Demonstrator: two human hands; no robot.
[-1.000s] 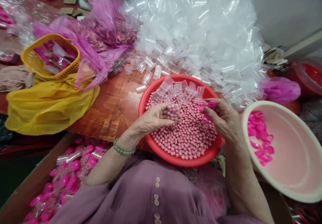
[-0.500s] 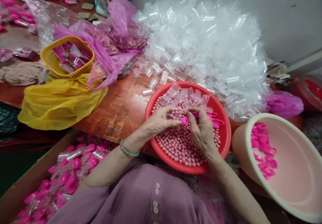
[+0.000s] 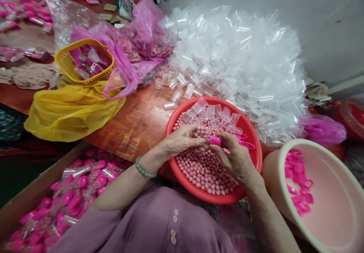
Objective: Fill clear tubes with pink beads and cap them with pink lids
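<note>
Over the red basin, my two hands meet near its middle. Between them is a bright pink plastic cap, pinched by the fingers of my right hand. My left hand is closed, thumb and fingers round what looks like a clear tube of pink beads; its outline is hard to make out against the beads behind. Loose pink beads fill much of the basin. Several clear plastic tubes lie on the beads at the back, and pink looped pieces rest at the right.
A large heap of clear tubes covers the table's back. A cream tub with pink pieces stands right. At left are a yellow basket, yellow cloth and pink bag. Below, a box holds pink-capped bead tubes.
The pink cap between my hands has turned and shows more of its side. My right-hand fingers have shifted round it. The view has moved slightly.
</note>
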